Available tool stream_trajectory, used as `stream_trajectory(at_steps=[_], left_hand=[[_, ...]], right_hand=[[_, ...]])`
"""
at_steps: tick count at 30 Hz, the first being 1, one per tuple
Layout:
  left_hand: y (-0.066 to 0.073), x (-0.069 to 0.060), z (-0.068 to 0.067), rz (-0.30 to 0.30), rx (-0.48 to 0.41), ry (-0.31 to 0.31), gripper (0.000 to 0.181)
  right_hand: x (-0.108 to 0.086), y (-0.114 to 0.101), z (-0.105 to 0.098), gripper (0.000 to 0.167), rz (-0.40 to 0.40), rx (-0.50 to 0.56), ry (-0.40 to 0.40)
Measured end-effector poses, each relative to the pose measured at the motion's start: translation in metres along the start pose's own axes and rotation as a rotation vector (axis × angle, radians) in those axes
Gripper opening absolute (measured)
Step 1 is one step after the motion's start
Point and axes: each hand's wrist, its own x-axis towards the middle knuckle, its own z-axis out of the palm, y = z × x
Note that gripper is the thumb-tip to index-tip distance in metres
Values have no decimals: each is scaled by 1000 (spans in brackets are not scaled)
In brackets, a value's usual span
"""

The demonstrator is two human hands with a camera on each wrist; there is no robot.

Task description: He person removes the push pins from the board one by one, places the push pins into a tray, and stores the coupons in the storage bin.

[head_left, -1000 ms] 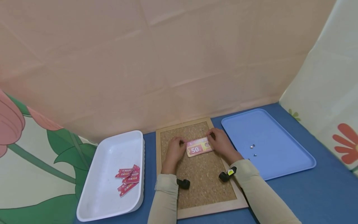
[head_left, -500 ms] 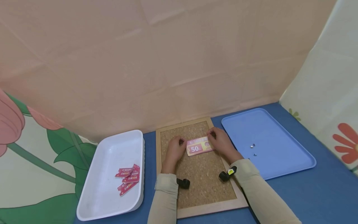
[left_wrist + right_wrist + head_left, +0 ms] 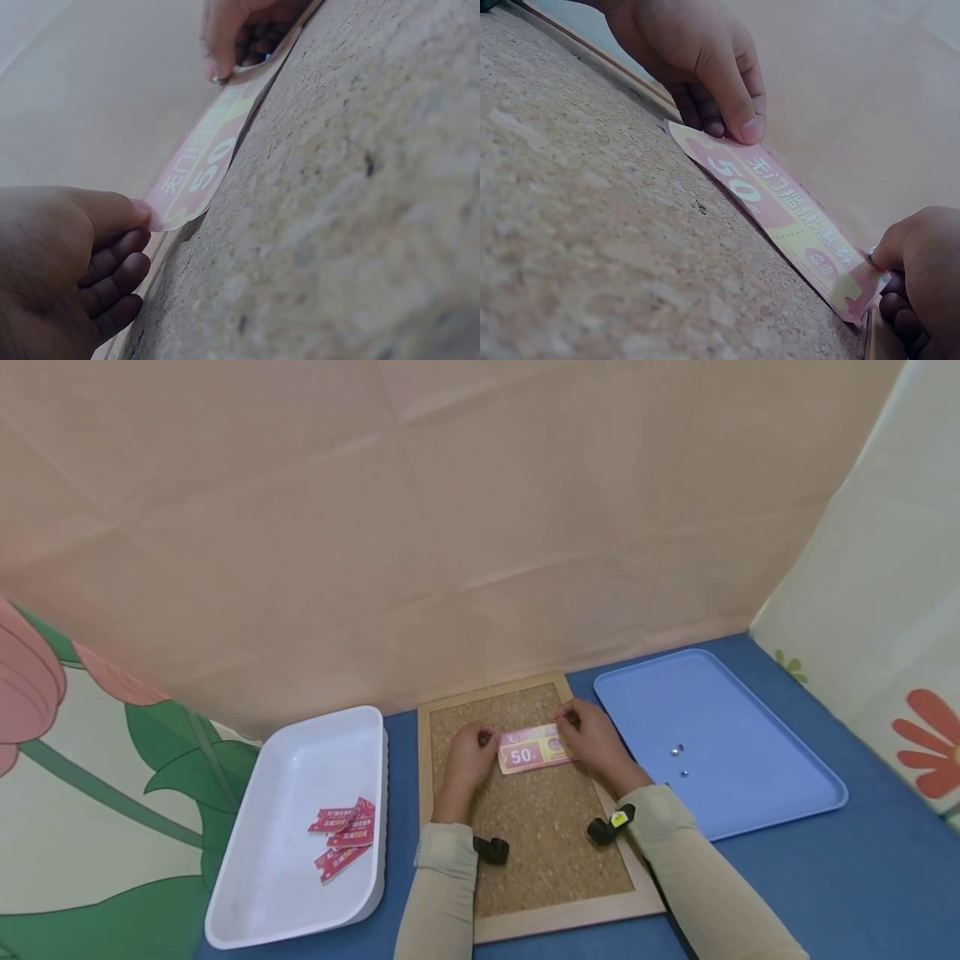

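A pink and yellow paper coupon point(image 3: 525, 753) printed with "50" lies over the upper part of a wood-framed corkboard point(image 3: 555, 835). My left hand point(image 3: 468, 764) pinches its upper left corner between thumb and fingers. At the opposite end, my right hand point(image 3: 597, 745) pinches the coupon near the upper right corner. In the right wrist view a tiny silvery piece point(image 3: 870, 256) shows at the right thumb tip; it looks like a thumbtack head, mostly hidden. The left wrist view shows a narrow dark gap under the coupon's lower edge.
To the left, a white bin point(image 3: 262, 827) holds several red coupons point(image 3: 347, 837). On the right, a blue tray point(image 3: 720, 718) carries a few small silvery pieces point(image 3: 677, 751). A blue cloth point(image 3: 847, 877) covers the table, and a beige sheet point(image 3: 450, 527) hangs behind.
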Motion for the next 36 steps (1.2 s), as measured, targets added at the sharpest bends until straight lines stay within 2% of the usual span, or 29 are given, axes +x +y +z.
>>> stream_trajectory(at_steps=[7,21,28,36], left_hand=[[-3,2,1,-15,-48,18,13],[-5,3,1,-7,-76,46,10],[-6,5,0,28,-69,59,11],[-7,6,-1,18,-54,57,12]], right_hand=[[0,0,0,11,-6,14,8],[-2,-2,-1,9,-1,53,6],[-1,-2,-1,11,20,35,2],[-2,-5,-2,12,33,17,7]])
